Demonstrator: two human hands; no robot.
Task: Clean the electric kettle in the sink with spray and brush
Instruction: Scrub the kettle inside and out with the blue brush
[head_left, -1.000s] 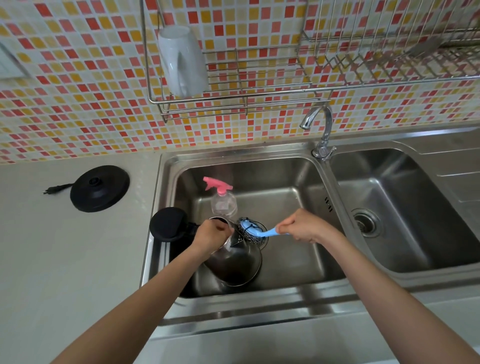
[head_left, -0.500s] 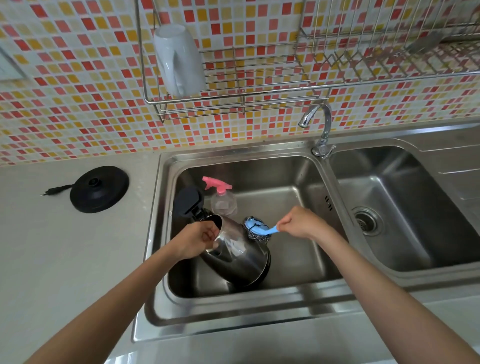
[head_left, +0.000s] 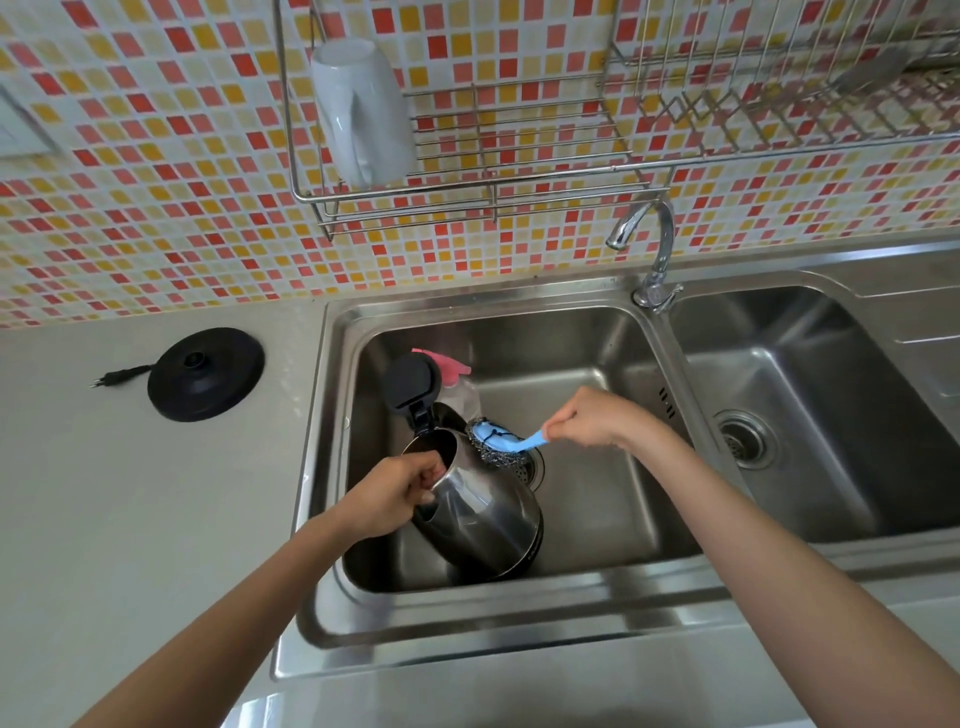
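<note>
Left hand (head_left: 395, 493) grips the tilted kettle (head_left: 483, 514) in the sink (head_left: 597, 322); right hand (head_left: 592, 418) pinches the brush (head_left: 498, 441) handle.

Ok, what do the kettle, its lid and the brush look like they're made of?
The kettle looks like polished stainless steel, going by its mirror-like reflections. Its lid is matte black with no shine, probably plastic. The brush has a head of tangled grey wire, likely steel wool, and a smooth light blue handle, apparently plastic.
</note>
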